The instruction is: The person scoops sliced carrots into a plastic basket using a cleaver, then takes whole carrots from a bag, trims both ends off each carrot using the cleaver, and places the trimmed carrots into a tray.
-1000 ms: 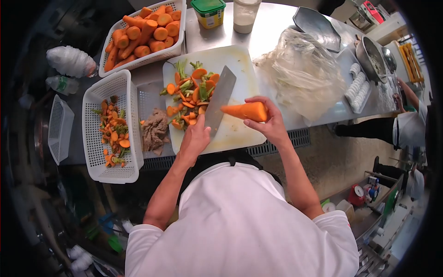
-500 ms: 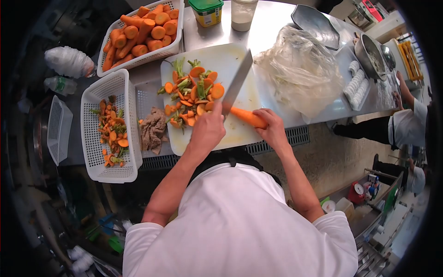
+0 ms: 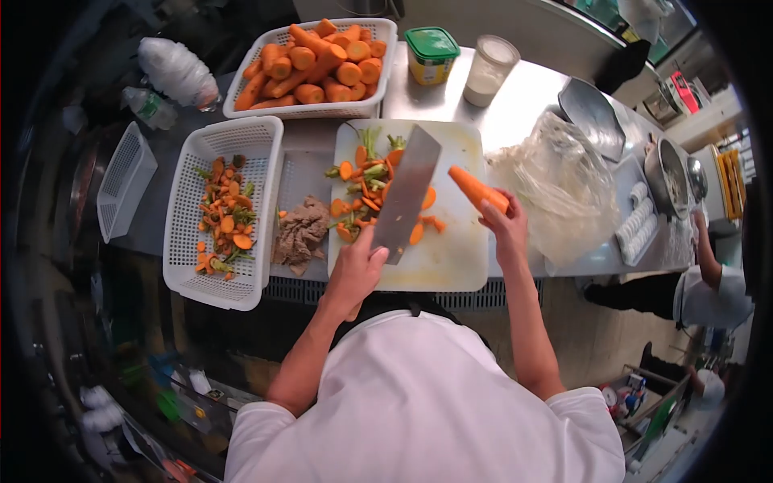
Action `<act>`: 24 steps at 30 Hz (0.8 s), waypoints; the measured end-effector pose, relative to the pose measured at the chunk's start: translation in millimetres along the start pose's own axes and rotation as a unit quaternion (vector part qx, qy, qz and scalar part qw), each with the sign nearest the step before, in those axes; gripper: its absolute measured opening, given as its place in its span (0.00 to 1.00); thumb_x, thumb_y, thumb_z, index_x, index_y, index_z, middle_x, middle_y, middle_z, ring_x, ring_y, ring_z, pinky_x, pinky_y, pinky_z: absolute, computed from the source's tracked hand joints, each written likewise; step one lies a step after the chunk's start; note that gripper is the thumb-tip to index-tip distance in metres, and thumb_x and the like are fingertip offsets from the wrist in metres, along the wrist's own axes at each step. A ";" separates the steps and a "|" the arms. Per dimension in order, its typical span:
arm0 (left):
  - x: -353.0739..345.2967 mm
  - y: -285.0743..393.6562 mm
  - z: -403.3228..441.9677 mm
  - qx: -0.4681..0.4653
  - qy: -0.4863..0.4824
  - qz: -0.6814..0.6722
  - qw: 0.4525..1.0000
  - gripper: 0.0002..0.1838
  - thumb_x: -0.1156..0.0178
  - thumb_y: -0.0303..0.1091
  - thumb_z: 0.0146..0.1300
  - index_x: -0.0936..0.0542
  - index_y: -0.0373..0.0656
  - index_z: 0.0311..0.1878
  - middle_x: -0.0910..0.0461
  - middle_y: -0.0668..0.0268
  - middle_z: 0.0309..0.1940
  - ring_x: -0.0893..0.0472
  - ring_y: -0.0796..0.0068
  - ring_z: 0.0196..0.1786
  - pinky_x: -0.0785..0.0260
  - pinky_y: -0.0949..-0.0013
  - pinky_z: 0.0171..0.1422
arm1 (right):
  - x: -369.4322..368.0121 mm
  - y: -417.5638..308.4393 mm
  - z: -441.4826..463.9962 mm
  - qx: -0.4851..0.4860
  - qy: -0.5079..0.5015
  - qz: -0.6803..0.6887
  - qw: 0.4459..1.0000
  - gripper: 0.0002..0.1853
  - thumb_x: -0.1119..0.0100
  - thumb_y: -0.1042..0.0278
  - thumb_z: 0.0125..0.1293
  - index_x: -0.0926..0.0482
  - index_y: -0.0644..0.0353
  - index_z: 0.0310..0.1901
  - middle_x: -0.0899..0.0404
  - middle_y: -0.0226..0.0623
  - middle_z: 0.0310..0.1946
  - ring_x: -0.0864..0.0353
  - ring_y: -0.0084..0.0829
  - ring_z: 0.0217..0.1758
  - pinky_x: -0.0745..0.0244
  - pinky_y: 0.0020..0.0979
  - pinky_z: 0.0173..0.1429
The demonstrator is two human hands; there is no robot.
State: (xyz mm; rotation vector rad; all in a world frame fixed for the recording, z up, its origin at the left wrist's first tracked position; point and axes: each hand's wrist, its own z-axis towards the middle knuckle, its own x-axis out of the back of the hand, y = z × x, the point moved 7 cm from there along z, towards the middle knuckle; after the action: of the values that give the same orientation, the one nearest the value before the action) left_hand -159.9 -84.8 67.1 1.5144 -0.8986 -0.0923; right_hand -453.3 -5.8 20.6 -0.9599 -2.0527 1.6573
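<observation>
My left hand (image 3: 356, 270) is closed round the handle of a cleaver (image 3: 409, 189), whose broad blade slants up over the white cutting board (image 3: 451, 266). In my right hand (image 3: 507, 225) is a carrot (image 3: 478, 190), held by its thick end above the board's right side, with its narrower end pointing up and left. Blade and carrot are apart. Carrot slices and green stem ends (image 3: 373, 173) lie in a pile on the board, partly hidden behind the blade. A few orange pieces (image 3: 416, 233) lie just right of the blade.
A white basket (image 3: 270, 201) of trimmings and a brown cloth (image 3: 301, 233) are at the left. Behind stand a basket (image 3: 318, 111) of carrots, a green-lidded tub (image 3: 431, 55) and a clear container (image 3: 489, 68). A plastic bag (image 3: 555, 189) lies right; another person (image 3: 713, 294) is beyond.
The carrot has come away from the blade and been raised, its narrow end tilting upward. Small orange pieces now lie right of the blade. The camera view has shifted, showing more behind the table.
</observation>
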 end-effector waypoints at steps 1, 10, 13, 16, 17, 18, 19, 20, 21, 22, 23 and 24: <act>15.3 -5.8 -6.0 0.010 0.038 -0.013 0.999 0.16 0.42 0.29 0.68 0.28 0.35 0.57 0.18 0.40 0.32 0.16 0.39 0.39 0.25 0.50 0.39 | -19.9 -3.3 16.0 0.006 -0.008 0.015 1.000 0.27 0.24 0.65 0.61 0.25 0.60 0.60 0.20 0.37 0.52 0.17 0.26 0.49 0.16 0.28 0.48; 78.7 -45.2 -79.2 0.127 0.185 -0.126 0.966 0.13 0.45 0.27 0.71 0.26 0.37 0.56 0.24 0.67 0.19 0.28 0.82 0.14 0.35 0.71 0.17 | -240.3 -54.1 218.6 0.046 -0.053 0.149 0.986 0.33 0.24 0.68 0.57 0.30 0.62 0.62 0.23 0.43 0.55 0.15 0.34 0.49 0.12 0.32 0.47; 81.4 -53.7 -102.3 0.145 0.202 -0.138 0.959 0.10 0.44 0.26 0.71 0.26 0.37 0.53 0.25 0.70 0.22 0.31 0.85 0.14 0.36 0.75 0.15 | -285.2 -75.1 271.8 0.078 -0.048 0.144 0.985 0.35 0.24 0.70 0.56 0.31 0.65 0.64 0.22 0.44 0.54 0.16 0.35 0.48 0.13 0.31 0.42; 82.9 -61.8 -119.6 0.175 0.210 -0.137 0.952 0.09 0.43 0.26 0.71 0.27 0.37 0.51 0.26 0.70 0.22 0.30 0.84 0.15 0.36 0.75 0.15 | -301.4 -62.6 316.8 0.057 -0.077 0.090 0.991 0.34 0.25 0.71 0.57 0.30 0.65 0.65 0.21 0.44 0.52 0.16 0.32 0.44 0.14 0.29 0.37; 83.1 -64.9 -123.5 0.180 0.212 -0.138 0.951 0.09 0.43 0.26 0.71 0.27 0.37 0.51 0.26 0.70 0.22 0.30 0.84 0.15 0.36 0.75 0.15 | -300.9 -59.6 320.1 0.041 -0.098 0.065 0.992 0.33 0.27 0.71 0.58 0.29 0.65 0.65 0.19 0.42 0.49 0.16 0.30 0.43 0.15 0.28 0.36; 83.3 -67.6 -125.2 0.175 0.217 -0.137 0.951 0.09 0.43 0.26 0.71 0.27 0.37 0.51 0.26 0.70 0.22 0.30 0.84 0.14 0.36 0.75 0.15 | -295.6 -55.6 320.0 0.052 -0.106 0.076 0.990 0.29 0.29 0.71 0.61 0.27 0.65 0.63 0.18 0.40 0.47 0.17 0.29 0.41 0.15 0.29 0.38; 82.5 -70.1 -126.4 0.170 0.221 -0.136 0.951 0.09 0.43 0.26 0.70 0.27 0.37 0.50 0.26 0.70 0.21 0.30 0.84 0.14 0.36 0.75 0.15 | -292.0 -61.8 303.7 0.072 -0.133 0.059 0.987 0.27 0.30 0.70 0.62 0.25 0.65 0.62 0.17 0.40 0.47 0.17 0.28 0.42 0.15 0.30 0.41; 81.7 -73.4 -127.6 0.173 0.220 -0.138 0.950 0.09 0.43 0.26 0.70 0.27 0.37 0.50 0.26 0.70 0.21 0.30 0.84 0.14 0.36 0.75 0.15 | -285.6 -63.9 286.2 0.091 -0.159 0.043 0.982 0.25 0.31 0.69 0.64 0.24 0.66 0.61 0.17 0.39 0.47 0.17 0.28 0.42 0.15 0.32 0.43; 82.9 -76.5 -127.0 0.176 0.222 -0.136 0.949 0.09 0.43 0.27 0.71 0.27 0.36 0.51 0.25 0.68 0.21 0.29 0.84 0.14 0.36 0.73 0.16 | -278.5 -63.4 267.2 0.133 -0.210 0.006 0.969 0.24 0.32 0.66 0.65 0.23 0.65 0.61 0.17 0.39 0.48 0.16 0.27 0.44 0.16 0.32 0.47; 85.0 -78.2 -124.2 0.176 0.223 -0.134 0.949 0.10 0.43 0.28 0.72 0.27 0.35 0.52 0.24 0.66 0.20 0.28 0.83 0.14 0.37 0.71 0.16 | -268.9 -63.8 245.2 0.176 -0.259 -0.031 0.949 0.24 0.32 0.64 0.66 0.22 0.65 0.61 0.16 0.38 0.48 0.16 0.26 0.46 0.17 0.32 0.51; 88.2 -77.4 -119.6 0.173 0.221 -0.136 0.950 0.10 0.43 0.28 0.72 0.27 0.35 0.52 0.24 0.66 0.20 0.28 0.83 0.14 0.37 0.71 0.16 | -257.3 -59.4 219.0 0.187 -0.293 -0.135 0.928 0.27 0.32 0.59 0.66 0.23 0.62 0.63 0.16 0.40 0.49 0.16 0.29 0.48 0.18 0.33 0.53; 91.9 -74.7 -114.6 0.180 0.206 -0.099 0.957 0.11 0.43 0.28 0.71 0.27 0.34 0.53 0.21 0.61 0.21 0.25 0.75 0.15 0.34 0.66 0.19 | -244.6 -53.1 188.5 0.194 -0.323 -0.236 0.896 0.29 0.31 0.54 0.66 0.23 0.60 0.65 0.16 0.41 0.51 0.15 0.32 0.51 0.19 0.35 0.56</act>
State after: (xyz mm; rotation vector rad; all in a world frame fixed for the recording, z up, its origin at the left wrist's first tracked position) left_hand 1.9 -53.3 64.3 1.8714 -0.4385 0.2485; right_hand -412.6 -314.2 58.1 0.2593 -1.9473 2.1375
